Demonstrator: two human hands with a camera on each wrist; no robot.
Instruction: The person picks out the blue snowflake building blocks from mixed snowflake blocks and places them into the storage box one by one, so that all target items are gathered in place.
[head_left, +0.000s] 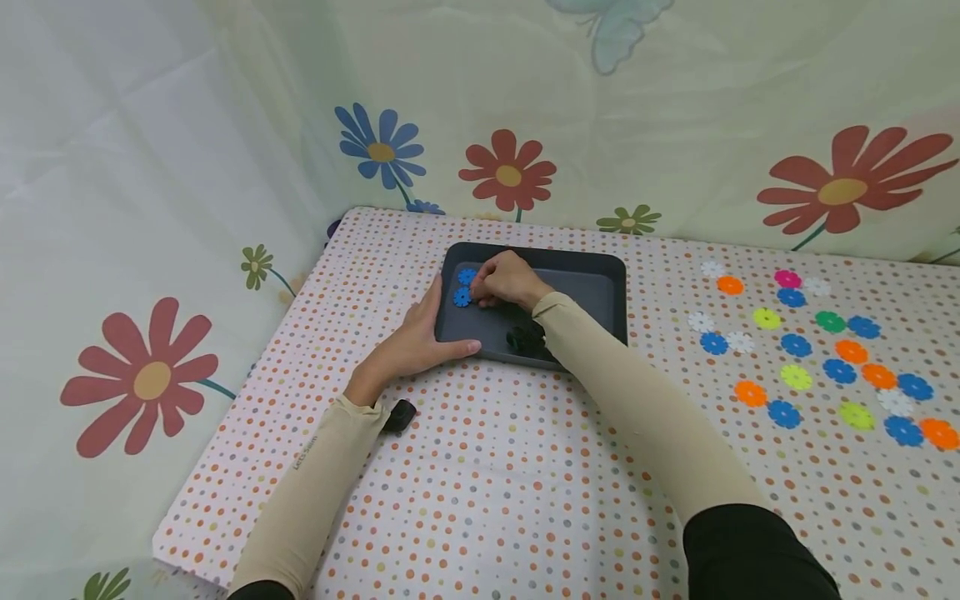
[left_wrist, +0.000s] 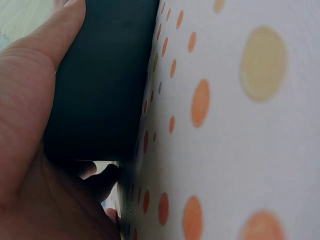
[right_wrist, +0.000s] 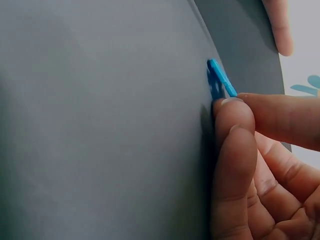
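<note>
Two blue notched discs, an upper one (head_left: 467, 276) and a lower one (head_left: 462, 297), are at the left end of a dark tray (head_left: 577, 282). My right hand (head_left: 508, 279) is inside the tray, its fingertips beside the lower disc. In the right wrist view, the thumb and finger of my right hand (right_wrist: 250, 165) pinch the near edge of a tilted blue disc (right_wrist: 223, 79). My left hand (head_left: 420, 337) spans the tray's front left corner, fingers along the left side and thumb on the front rim. The left wrist view shows my left hand (left_wrist: 25, 110) against the tray wall (left_wrist: 105, 75).
Loose notched discs in orange (head_left: 751, 393), blue (head_left: 796, 345), white, yellow, green and pink lie spread over the right side of the dotted table (head_left: 480, 500). Below my right wrist, a dark object (head_left: 525, 337) shows in the tray. Flower-patterned cloth hangs behind and left.
</note>
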